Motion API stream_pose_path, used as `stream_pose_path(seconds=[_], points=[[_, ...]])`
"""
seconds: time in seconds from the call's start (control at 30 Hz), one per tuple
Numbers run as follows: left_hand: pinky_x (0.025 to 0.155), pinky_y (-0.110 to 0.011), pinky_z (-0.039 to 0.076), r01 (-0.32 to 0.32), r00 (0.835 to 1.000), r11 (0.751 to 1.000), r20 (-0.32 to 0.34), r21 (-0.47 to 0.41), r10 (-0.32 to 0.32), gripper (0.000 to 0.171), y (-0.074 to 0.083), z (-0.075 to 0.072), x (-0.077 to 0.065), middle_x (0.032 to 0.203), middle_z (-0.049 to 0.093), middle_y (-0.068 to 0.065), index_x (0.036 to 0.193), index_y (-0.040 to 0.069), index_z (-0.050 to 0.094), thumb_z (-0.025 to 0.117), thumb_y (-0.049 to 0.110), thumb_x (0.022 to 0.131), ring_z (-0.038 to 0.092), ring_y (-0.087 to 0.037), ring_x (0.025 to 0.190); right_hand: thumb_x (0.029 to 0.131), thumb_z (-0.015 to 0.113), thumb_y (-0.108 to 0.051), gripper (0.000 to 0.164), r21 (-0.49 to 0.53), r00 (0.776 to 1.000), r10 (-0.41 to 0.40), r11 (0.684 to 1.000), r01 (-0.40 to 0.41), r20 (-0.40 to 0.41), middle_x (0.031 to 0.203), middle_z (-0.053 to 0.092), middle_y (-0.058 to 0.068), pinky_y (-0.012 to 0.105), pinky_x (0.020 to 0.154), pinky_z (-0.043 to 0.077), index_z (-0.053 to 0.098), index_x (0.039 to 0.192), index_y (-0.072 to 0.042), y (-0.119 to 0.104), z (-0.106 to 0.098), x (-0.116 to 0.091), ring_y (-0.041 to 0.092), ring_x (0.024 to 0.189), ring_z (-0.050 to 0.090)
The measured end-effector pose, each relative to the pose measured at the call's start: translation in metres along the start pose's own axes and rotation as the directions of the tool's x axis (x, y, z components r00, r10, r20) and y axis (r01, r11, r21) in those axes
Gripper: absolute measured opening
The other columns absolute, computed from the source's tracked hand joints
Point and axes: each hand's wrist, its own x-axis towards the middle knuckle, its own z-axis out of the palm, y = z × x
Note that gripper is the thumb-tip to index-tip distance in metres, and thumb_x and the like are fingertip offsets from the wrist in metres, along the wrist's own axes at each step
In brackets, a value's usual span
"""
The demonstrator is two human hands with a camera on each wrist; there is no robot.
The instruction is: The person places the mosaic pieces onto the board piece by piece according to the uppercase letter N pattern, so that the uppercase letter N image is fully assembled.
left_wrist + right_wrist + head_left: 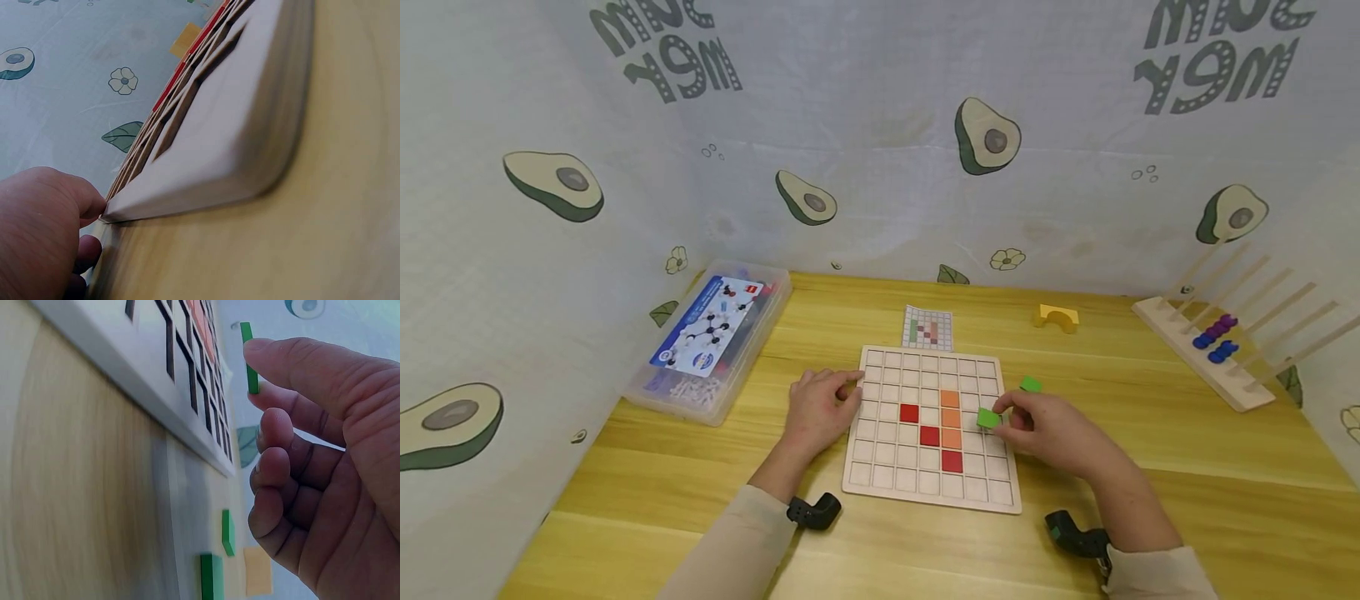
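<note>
A wooden grid board (883,492) lies on the table, with three red tiles (929,436) and three orange tiles (951,417) in its cells. My right hand (1060,429) pinches a green square tile (250,369) between thumb and index finger, over the right columns of the board. The other right fingers curl loosely in the right wrist view. My left hand (822,408) rests at the board's left edge, a fingertip touching the rim. Right of the board lie two green tiles (229,532); the head view plainly shows only one. A small printed pattern card (927,327) lies behind the board.
A clear plastic case (707,342) with a molecule picture sits at the left. At the back right is a yellow arch block (1057,317). A wooden peg rack (1206,354) with blue and purple beads stands at the far right. Printed cloth walls surround the table.
</note>
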Motion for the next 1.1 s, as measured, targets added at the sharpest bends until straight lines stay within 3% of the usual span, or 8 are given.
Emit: stream_pose_path(seconds=[0.33, 0.7, 1.1], points=[[0.079, -0.035, 0.029, 0.001, 1.000, 1.000, 0.008, 0.005, -0.001, 0.027, 0.000, -0.001, 0.002, 0.074, 0.059, 0.008, 0.121, 0.023, 0.077, 0.067, 0.026, 0.096, 0.046, -0.016, 0.080, 0.091, 0.075, -0.026, 0.020, 0.015, 0.999, -0.016, 1.000, 0.015, 0.044, 0.075, 0.051, -0.003, 0.024, 0.060, 0.038, 0.068, 0.105, -0.014, -0.016, 0.015, 0.011, 0.011, 0.068, 0.047], [0.077, -0.034, 0.029, 0.002, 1.000, 1.000, 0.005, 0.007, -0.002, 0.027, -0.001, 0.000, 0.002, 0.074, 0.060, 0.009, 0.120, 0.023, 0.077, 0.067, 0.027, 0.096, 0.046, -0.016, 0.079, 0.092, 0.074, -0.026, 0.017, -0.009, 0.995, -0.098, 0.995, 0.098, 0.014, 0.071, 0.050, -0.006, 0.024, 0.061, 0.037, 0.068, 0.106, -0.017, -0.038, 0.030, 0.029, 0.010, 0.066, 0.046], [0.076, -0.035, 0.029, -0.003, 1.000, 1.000, 0.001, 0.005, 0.003, 0.028, 0.000, -0.001, 0.001, 0.074, 0.059, 0.008, 0.120, 0.021, 0.077, 0.066, 0.027, 0.095, 0.045, -0.016, 0.078, 0.093, 0.072, -0.025, 0.022, 0.001, 0.999, -0.048, 0.999, 0.048, 0.013, 0.071, 0.052, -0.003, 0.027, 0.061, 0.039, 0.068, 0.112, -0.015, -0.062, 0.037, 0.054, 0.013, 0.062, 0.047]])
